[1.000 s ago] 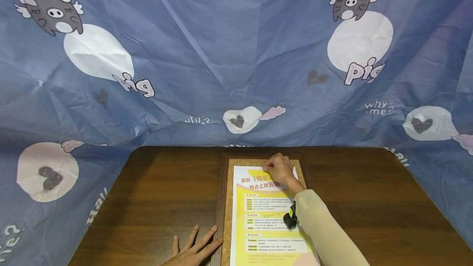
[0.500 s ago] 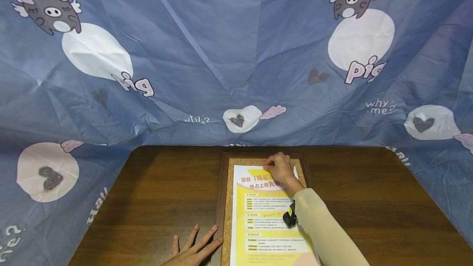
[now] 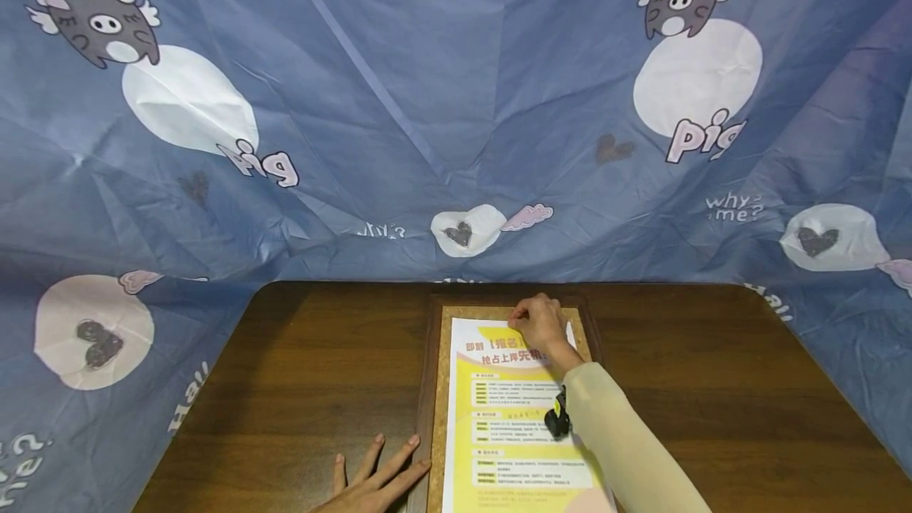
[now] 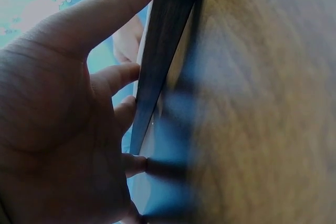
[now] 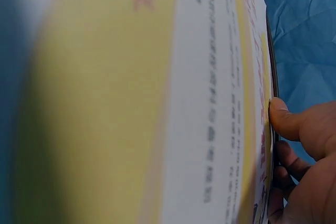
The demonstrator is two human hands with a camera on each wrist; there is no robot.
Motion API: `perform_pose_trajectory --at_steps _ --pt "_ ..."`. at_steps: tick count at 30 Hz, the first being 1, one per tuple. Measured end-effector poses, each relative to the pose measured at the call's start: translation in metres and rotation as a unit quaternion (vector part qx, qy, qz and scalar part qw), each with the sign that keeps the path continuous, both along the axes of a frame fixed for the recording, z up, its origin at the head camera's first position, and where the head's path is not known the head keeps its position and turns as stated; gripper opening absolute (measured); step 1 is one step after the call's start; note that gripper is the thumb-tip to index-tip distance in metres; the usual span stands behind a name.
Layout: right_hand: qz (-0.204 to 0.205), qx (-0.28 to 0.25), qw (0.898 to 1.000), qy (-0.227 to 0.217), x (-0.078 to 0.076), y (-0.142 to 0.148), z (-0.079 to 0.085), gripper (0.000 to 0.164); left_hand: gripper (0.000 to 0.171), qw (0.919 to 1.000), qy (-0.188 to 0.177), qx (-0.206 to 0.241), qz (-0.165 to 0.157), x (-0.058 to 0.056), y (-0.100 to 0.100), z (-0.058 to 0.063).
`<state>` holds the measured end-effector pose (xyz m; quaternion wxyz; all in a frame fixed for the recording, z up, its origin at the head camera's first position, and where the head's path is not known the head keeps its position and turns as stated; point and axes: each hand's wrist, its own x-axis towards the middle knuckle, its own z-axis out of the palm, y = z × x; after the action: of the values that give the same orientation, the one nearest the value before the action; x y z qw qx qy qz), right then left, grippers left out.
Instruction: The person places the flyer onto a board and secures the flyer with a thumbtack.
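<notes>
A yellow and white printed poster (image 3: 523, 418) lies over a wood-framed cork board (image 3: 440, 410) on the table. At the poster's top edge my right hand (image 3: 541, 323) has its thumb and curled fingers drawn together. In the right wrist view the thumb (image 5: 283, 119) touches the printed face near that edge, with the other fingers bent beneath it. Whether something small sits between these fingertips I cannot tell. My left hand (image 3: 370, 485) is spread on the table beside the board, fingertips at the left side of its frame; the left wrist view shows the frame's dark side (image 4: 163, 51) by the fingers.
The brown wooden table (image 3: 321, 370) extends on both sides of the board. Behind it hangs a blue cloth (image 3: 427, 101) with pig prints. A black wrist camera (image 3: 558, 416) on the right wrist overlaps the poster's right side in the head view.
Both hands, the poster and the board stay essentially in place. The right wrist and sleeve shift very slightly to the left.
</notes>
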<state>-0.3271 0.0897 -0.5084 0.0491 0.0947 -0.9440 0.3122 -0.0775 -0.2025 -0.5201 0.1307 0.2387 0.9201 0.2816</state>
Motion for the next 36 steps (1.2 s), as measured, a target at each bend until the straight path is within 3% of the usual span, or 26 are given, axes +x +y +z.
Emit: perform_pose_trajectory --at_steps 13,28,36 --pt "0.002 0.002 1.0 0.001 -0.001 0.003 0.002 0.009 0.073 1.0 0.0 0.005 -0.006 0.0 0.001 0.002" --pt "0.039 -0.051 0.998 -0.006 -0.003 0.013 0.006 0.005 0.074 0.9997 0.01 -0.017 0.012 0.001 0.003 0.002" --pt "0.054 -0.048 0.997 0.026 0.001 0.027 0.012 0.007 0.073 0.9997 0.002 -0.019 0.015 0.001 0.004 0.002"
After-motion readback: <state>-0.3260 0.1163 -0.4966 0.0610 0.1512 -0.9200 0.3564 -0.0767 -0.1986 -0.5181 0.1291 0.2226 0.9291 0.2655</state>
